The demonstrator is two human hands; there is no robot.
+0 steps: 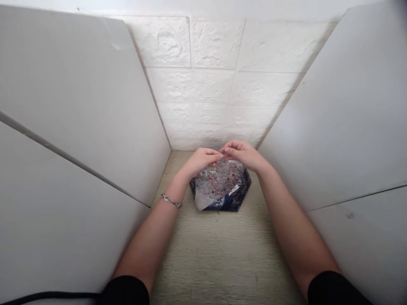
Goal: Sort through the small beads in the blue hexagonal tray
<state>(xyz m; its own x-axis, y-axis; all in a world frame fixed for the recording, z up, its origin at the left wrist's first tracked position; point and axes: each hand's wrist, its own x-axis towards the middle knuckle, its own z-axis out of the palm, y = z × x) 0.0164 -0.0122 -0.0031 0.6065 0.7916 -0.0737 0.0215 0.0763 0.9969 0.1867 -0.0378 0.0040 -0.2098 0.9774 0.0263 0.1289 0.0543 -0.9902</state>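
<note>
Where hands [222,156] meet — beads [219,178] fill tray [237,199].

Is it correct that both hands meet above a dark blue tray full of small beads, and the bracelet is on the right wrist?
Not quite. In the head view the bracelet is on the left wrist. The rest holds: the left hand and right hand meet above the dark blue tray of small beads.

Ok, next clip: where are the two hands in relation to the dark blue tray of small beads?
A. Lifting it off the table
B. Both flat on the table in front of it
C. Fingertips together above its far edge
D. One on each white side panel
C. The left hand and right hand meet fingertip to fingertip over the far edge of the bead tray, which rests on the table.
</note>
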